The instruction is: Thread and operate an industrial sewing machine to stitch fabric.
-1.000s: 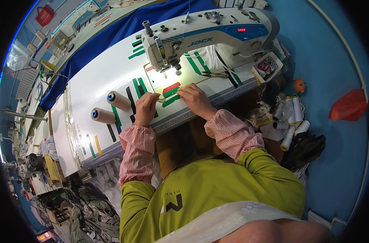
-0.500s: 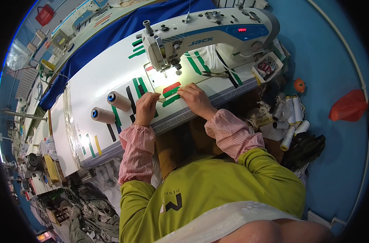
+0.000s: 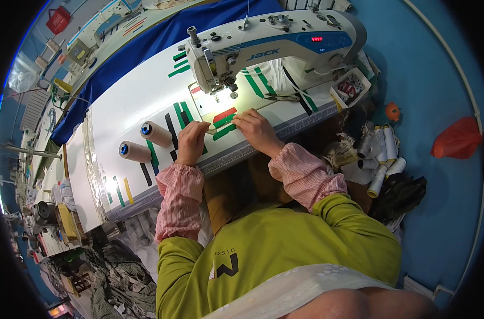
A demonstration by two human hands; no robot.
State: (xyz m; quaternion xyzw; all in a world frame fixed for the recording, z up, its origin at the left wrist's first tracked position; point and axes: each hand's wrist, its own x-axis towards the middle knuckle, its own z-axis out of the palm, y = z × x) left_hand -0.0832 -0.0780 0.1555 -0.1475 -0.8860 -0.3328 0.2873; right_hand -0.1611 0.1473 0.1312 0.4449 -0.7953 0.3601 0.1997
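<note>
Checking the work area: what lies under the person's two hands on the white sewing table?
Under the left hand and right hand lie red and green tape strips on the white table; the palms hide whatever they pinch.

Two thread cones (image 3: 146,142) lie on the table (image 3: 130,101), left of the sewing machine (image 3: 268,42).

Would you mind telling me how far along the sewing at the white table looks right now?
Nothing finished shows. In hand: the left hand and right hand press a thin pale strip flat in front of the sewing machine. Left: the strip is not yet under the needle.
</note>
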